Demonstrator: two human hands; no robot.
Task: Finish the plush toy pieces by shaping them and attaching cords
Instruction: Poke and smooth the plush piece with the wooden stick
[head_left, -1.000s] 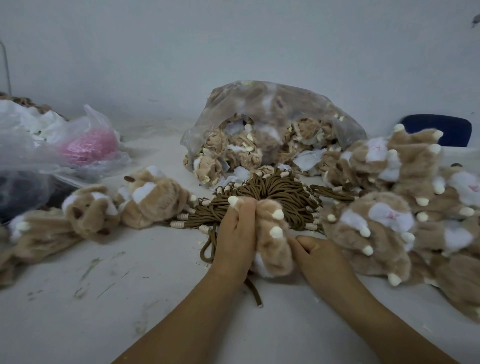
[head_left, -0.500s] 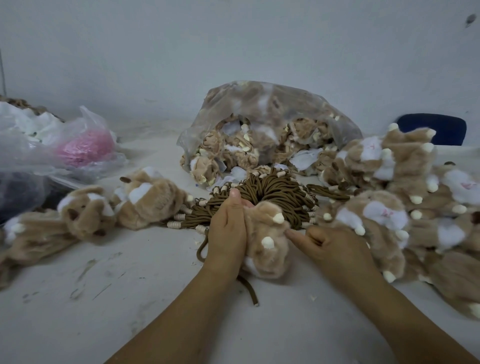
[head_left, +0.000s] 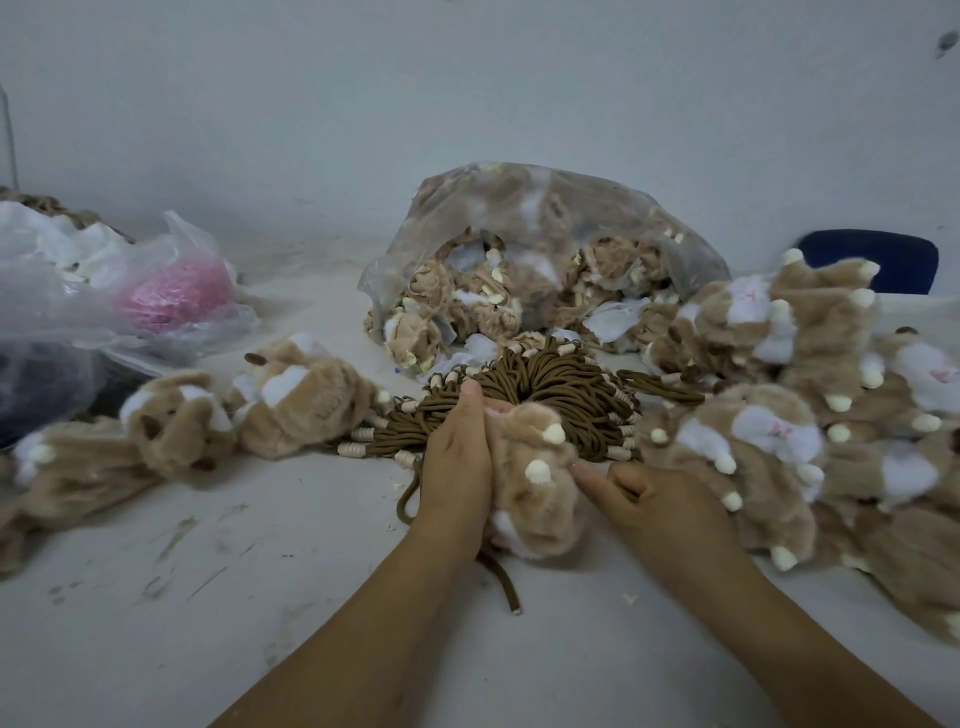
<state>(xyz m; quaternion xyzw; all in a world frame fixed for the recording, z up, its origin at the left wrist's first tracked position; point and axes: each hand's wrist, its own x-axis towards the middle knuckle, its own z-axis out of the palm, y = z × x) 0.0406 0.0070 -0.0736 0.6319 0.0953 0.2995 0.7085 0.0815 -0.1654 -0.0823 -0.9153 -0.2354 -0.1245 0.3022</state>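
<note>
Head view: one plush piece (head_left: 535, 499) lies mid-tabletop (head_left: 208, 597) on one loose cord (head_left: 500, 578). The left hand (head_left: 457, 467) grips its left side. The right hand (head_left: 660, 504), fingers curled, touches its right side; pinching unclear. One cord bundle (head_left: 550, 384) lies behind.

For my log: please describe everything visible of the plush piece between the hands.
The plush piece is tan fur with a white patch at its near end and two cream nubs on top. It lies on the table before the cords. The left hand holds its left side; the right hand touches its right side with its fingers.
</note>
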